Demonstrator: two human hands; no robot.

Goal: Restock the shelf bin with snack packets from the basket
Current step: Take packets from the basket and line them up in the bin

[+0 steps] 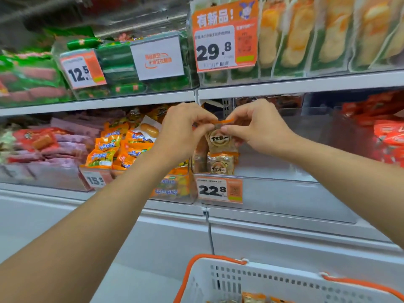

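hands: left hand and right hand both pinching one tan snack packet with orange top edge
spot: just above the clear plastic shelf bin — another packet sits inside
basket: white perforated plastic basket with orange rim — well below the bin

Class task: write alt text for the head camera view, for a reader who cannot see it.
Both hands, left hand and right hand, pinch a snack packet over a clear shelf bin. A white basket sits below.

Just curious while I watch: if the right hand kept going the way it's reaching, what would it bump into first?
The right hand pinches a snack packet with the left hand and reaches left and into the shelf. Going on, it would probably meet the left hand's fingers first, then the clear bin; depth is hard to judge.
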